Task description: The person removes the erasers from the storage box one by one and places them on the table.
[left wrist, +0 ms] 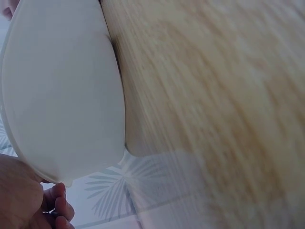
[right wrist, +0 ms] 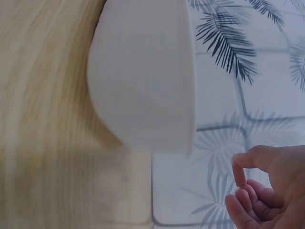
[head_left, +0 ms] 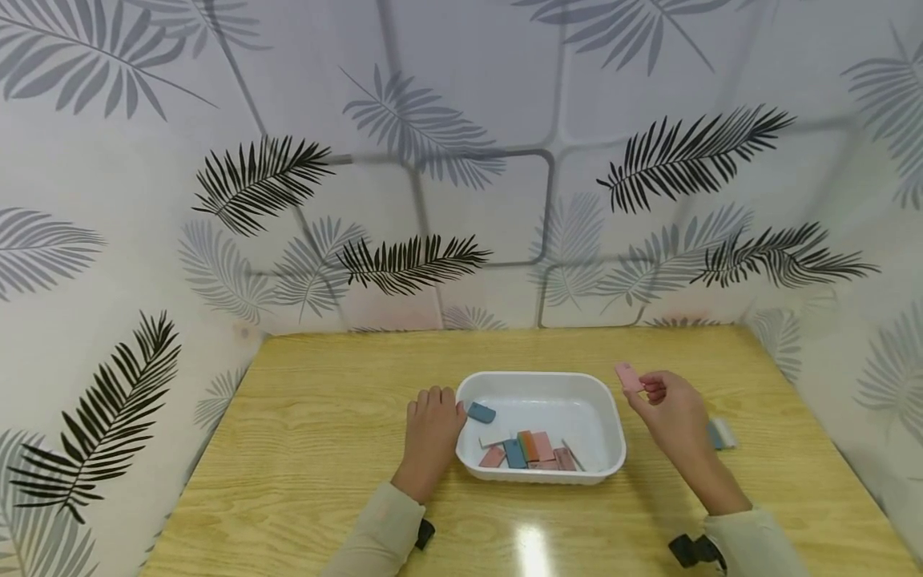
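Rim of the white basin (head_left: 534, 476) was held at its left end by the left hand (head_left: 430, 437). A pink block (head_left: 627, 377) was pinched in the right hand's (head_left: 676, 415) grip, raised above the worktop (head_left: 346, 385) near the basin's right end. Small blocks (head_left: 515, 453) were clustered inside, mostly along the near side.
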